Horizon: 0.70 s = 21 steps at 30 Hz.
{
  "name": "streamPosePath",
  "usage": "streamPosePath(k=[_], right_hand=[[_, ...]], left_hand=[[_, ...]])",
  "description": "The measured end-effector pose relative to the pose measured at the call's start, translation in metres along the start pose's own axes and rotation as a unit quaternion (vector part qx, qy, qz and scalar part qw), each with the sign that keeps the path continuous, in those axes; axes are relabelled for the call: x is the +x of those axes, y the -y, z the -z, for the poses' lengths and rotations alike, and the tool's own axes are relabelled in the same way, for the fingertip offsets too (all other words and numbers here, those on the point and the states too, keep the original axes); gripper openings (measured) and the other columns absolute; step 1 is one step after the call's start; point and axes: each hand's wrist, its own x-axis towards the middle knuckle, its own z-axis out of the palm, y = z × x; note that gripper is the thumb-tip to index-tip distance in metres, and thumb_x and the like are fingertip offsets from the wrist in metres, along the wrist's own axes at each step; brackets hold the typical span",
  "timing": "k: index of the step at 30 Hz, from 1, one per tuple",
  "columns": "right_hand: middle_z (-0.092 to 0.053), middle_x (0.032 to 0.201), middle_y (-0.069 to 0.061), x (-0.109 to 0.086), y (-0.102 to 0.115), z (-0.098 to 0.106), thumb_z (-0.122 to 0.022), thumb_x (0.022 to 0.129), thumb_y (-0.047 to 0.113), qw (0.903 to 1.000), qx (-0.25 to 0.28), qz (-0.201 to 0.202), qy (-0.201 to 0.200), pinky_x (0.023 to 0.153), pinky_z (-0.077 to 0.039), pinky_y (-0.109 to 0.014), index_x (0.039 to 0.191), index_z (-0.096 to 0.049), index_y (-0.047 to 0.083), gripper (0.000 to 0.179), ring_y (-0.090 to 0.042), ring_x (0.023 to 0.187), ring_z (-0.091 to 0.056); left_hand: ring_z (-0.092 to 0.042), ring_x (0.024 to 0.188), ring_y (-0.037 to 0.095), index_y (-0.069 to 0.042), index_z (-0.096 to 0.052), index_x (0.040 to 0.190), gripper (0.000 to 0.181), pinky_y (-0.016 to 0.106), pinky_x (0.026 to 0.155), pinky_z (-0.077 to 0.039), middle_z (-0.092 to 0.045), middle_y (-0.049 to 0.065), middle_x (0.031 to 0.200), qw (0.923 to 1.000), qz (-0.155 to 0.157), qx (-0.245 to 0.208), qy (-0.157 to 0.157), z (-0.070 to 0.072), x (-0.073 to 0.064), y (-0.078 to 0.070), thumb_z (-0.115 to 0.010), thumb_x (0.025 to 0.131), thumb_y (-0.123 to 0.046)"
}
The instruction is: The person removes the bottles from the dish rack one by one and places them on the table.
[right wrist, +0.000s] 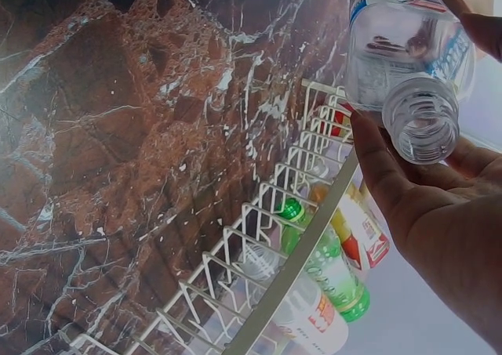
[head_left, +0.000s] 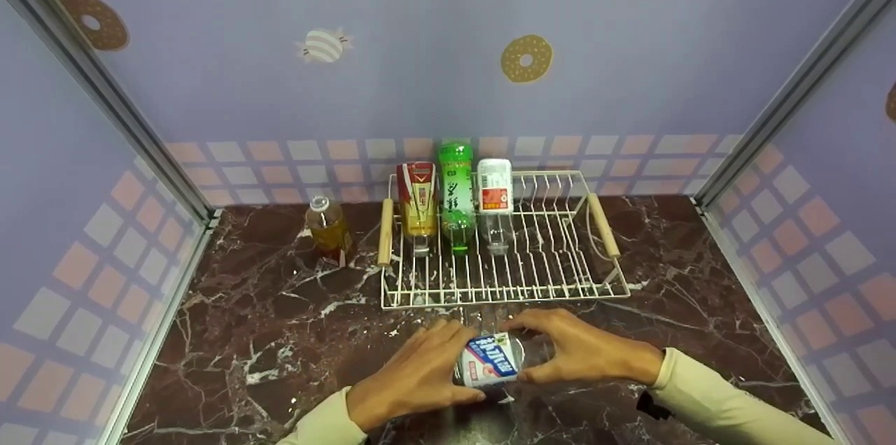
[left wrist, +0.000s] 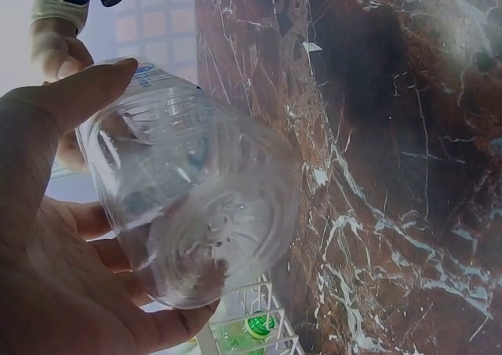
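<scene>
A clear plastic bottle (head_left: 488,361) with a blue, white and pink label lies tilted between both hands, above the marble-patterned counter. My left hand (head_left: 420,378) grips its base end, the thumb over the side and the fingers curled round behind. In the left wrist view the clear bottle's base (left wrist: 227,237) faces the camera. My right hand (head_left: 577,350) holds the neck end between thumb and fingers. The bottle's uncapped neck (right wrist: 422,120) shows in the right wrist view, close to the right fingers (right wrist: 376,155).
Beyond the hands stands a white wire rack (head_left: 504,294) with wooden handles. Upside down in it are a red-and-yellow bottle (head_left: 418,200), a green bottle (head_left: 456,186) and a clear white-labelled bottle (head_left: 495,186). A bottle of amber liquid (head_left: 329,228) stands left of the rack.
</scene>
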Motion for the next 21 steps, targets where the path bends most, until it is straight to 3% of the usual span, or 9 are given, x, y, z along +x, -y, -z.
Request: streamPosePath(k=[9,21], right_hand=[[-0.073,0.133,-0.008,0.001,0.001,-0.002,-0.091,0.089,0.016,0.9991,0.042,-0.006,0.009,0.087,-0.066,-0.027,0.149,-0.063,0.005,0.067,-0.01,0.104,-0.073],[-0.074,0.13,-0.005,0.002,0.0,-0.002,-0.09,0.089,0.021,0.9999,0.012,-0.002,0.005,0.087,-0.064,-0.027,0.147,-0.064,0.002,0.066,-0.01,0.104,-0.07]], left_hand=[[-0.055,0.106,0.008,-0.012,-0.061,0.145,0.077,0.031,0.095,-0.058,-0.065,-0.003,0.124,0.9998,-0.004,-0.018,-0.002,-0.008,0.003,-0.001,-0.092,0.086,-0.049],[-0.055,0.102,0.008,-0.009,-0.061,0.139,0.074,0.028,0.09,-0.058,-0.065,-0.002,0.122,0.9997,-0.02,-0.004,-0.014,-0.012,0.007,-0.004,-0.094,0.085,-0.047]])
